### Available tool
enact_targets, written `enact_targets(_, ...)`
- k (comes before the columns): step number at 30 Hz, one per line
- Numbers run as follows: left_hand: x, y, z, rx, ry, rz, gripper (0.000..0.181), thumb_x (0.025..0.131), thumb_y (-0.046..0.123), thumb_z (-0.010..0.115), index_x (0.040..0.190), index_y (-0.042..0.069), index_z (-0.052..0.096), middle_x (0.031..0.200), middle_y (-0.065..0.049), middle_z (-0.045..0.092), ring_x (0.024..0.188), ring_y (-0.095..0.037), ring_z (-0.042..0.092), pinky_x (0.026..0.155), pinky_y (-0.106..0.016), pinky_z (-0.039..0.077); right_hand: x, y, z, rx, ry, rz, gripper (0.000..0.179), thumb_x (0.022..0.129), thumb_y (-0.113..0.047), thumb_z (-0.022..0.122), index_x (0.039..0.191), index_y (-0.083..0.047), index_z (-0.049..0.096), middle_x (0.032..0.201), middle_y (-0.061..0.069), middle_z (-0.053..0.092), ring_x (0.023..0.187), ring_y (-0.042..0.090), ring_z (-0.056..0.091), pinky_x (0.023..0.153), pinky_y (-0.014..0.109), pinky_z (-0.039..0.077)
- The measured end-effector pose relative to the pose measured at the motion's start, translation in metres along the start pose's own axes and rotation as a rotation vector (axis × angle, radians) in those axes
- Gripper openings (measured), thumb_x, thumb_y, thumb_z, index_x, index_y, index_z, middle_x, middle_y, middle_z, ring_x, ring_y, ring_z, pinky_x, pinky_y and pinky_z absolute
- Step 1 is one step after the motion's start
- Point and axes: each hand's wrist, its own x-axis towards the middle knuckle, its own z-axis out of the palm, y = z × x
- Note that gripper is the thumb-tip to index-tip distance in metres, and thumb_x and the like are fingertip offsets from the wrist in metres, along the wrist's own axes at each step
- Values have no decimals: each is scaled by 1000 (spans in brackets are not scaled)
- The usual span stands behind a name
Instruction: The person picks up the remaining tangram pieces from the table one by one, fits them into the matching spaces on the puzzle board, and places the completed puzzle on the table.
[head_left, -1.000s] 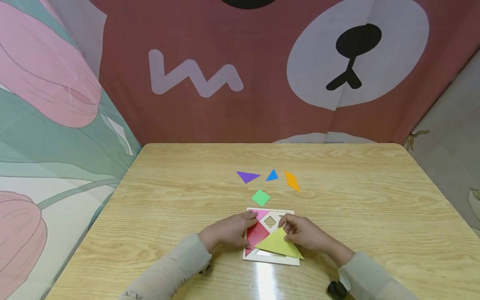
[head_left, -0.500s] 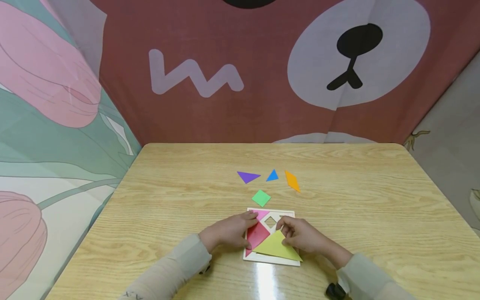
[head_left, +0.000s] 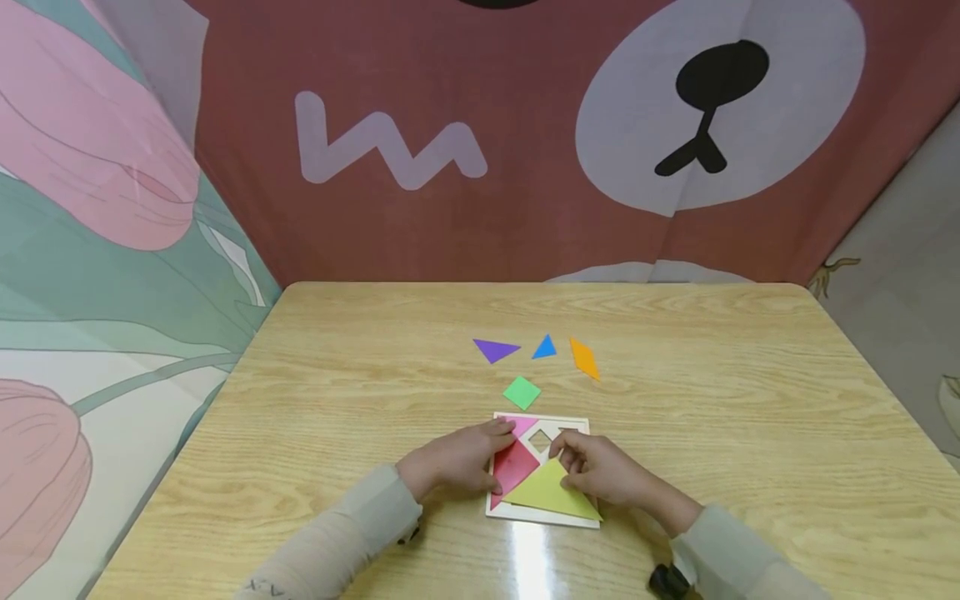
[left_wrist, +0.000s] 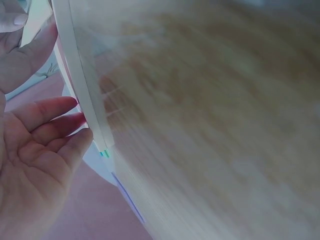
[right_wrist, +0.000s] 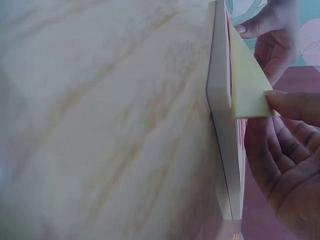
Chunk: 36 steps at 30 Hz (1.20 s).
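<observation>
A white tangram tray (head_left: 510,512) lies near the table's front, with a red triangle (head_left: 516,467) and a pink triangle (head_left: 524,427) in its left part. My left hand (head_left: 456,461) rests at the tray's left side, fingertips touching the edge and these pieces. My right hand (head_left: 603,468) pinches a large yellow triangle (head_left: 543,492) between thumb and fingers. In the right wrist view the yellow triangle (right_wrist: 249,82) sits tilted over the tray, one corner raised in the grip. A square hole shows near the tray's top; the right hand hides some of the right part.
Beyond the tray lie a green square (head_left: 522,392), a purple triangle (head_left: 496,350), a blue triangle (head_left: 545,347) and an orange parallelogram (head_left: 584,359). The wooden table (head_left: 360,375) reaches back to a printed cloth (head_left: 375,225).
The yellow triangle has slid slightly left and lower over the tray, with my right hand moving along. My left hand stays in place.
</observation>
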Motion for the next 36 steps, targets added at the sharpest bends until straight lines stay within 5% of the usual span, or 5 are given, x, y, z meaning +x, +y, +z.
enact_targets(36, 1, -4, 2, 26, 32, 51, 69, 72, 26, 68, 130, 3, 38, 137, -8, 29, 125, -22, 24, 100, -27, 21, 5, -8, 5, -36, -12, -52, 26, 71, 8, 61, 94, -2, 54, 77, 1, 51, 70, 10, 48, 62, 22, 45)
